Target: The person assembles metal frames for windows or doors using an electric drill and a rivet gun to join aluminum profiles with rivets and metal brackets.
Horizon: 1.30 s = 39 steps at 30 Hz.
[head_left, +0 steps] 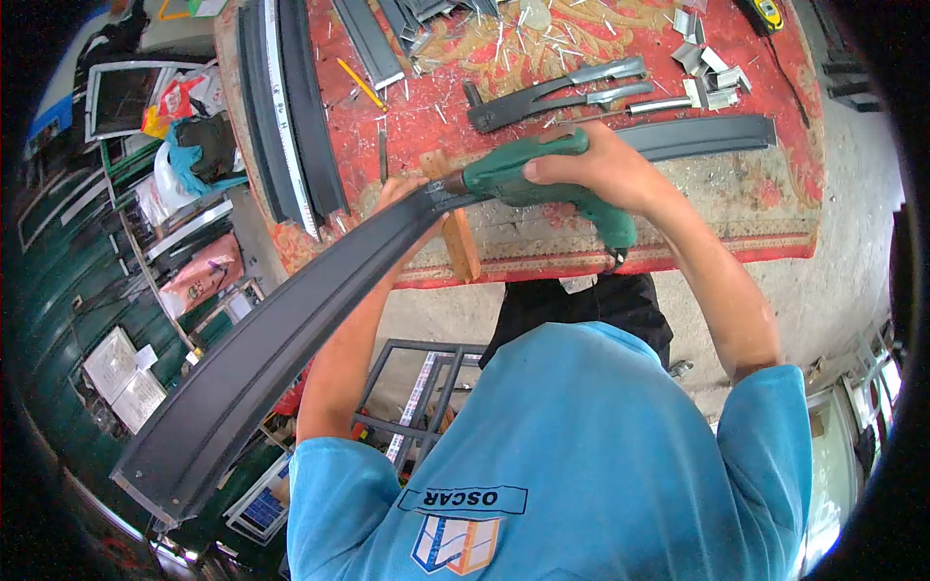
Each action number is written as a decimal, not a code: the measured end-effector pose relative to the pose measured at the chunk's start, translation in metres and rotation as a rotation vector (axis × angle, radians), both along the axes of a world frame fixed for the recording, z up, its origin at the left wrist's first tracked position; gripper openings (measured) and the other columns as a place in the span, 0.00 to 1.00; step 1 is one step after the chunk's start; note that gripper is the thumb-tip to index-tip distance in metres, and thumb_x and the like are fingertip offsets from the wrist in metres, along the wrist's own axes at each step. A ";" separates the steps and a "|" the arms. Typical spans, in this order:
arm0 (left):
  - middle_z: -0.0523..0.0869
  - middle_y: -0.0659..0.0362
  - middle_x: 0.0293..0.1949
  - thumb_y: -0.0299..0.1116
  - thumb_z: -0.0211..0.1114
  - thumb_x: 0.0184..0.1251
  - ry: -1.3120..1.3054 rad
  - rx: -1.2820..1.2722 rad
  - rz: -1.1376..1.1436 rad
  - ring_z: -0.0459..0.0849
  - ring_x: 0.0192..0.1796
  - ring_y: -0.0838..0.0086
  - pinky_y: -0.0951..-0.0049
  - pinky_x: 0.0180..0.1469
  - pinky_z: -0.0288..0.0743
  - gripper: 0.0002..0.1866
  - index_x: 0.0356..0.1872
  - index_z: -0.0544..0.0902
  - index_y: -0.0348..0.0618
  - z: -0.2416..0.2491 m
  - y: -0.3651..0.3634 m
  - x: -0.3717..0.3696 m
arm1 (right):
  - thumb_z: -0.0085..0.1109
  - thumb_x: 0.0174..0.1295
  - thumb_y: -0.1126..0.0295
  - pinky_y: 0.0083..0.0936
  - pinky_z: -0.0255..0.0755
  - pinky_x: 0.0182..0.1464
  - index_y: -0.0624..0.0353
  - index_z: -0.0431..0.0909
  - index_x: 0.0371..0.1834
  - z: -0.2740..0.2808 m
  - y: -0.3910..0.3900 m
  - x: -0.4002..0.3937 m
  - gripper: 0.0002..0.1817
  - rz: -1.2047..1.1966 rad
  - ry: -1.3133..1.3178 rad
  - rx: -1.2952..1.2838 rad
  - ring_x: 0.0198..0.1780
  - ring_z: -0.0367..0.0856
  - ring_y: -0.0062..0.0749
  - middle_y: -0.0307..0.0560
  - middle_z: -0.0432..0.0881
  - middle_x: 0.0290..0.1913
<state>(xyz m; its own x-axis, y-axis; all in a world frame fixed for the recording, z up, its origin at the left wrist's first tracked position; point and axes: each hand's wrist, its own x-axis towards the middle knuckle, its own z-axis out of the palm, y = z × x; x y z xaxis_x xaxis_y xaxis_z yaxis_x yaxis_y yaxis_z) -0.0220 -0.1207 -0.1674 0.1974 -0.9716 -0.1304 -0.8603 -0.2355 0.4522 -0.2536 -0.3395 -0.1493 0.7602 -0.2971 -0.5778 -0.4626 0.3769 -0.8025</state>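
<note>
My right hand point(605, 169) is wrapped round a green power drill point(523, 172), its chuck end pointing left at the profile. A long dark grey metal profile point(281, 324) slants from the table toward the lower left, and another stretch of grey profile point(702, 137) lies right of the drill. My left hand point(399, 194) grips the profile near the drill's tip, its fingers partly hidden behind it. Under this spot a wooden strip point(460, 242) lies across the table edge. Beyond the drill rests a dark hand riveter point(557, 94) with its handles spread.
The worktable has a worn red patterned cover point(775, 218), strewn with rivets. Long grey profiles point(276, 107) lie at its left, beside a yellow pencil point(361, 84). Metal brackets point(712, 73) and a yellow tape measure point(768, 14) sit at the far right. A grey metal frame point(412, 392) stands below.
</note>
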 end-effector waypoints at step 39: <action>0.82 0.53 0.46 0.36 0.75 0.52 0.096 -0.284 -0.053 0.79 0.52 0.57 0.59 0.57 0.72 0.22 0.48 0.80 0.42 -0.050 0.026 0.014 | 0.68 0.51 0.62 0.56 0.47 0.73 0.65 0.56 0.72 -0.030 0.046 -0.198 0.46 -0.631 0.703 -1.388 0.72 0.56 0.63 0.69 0.58 0.70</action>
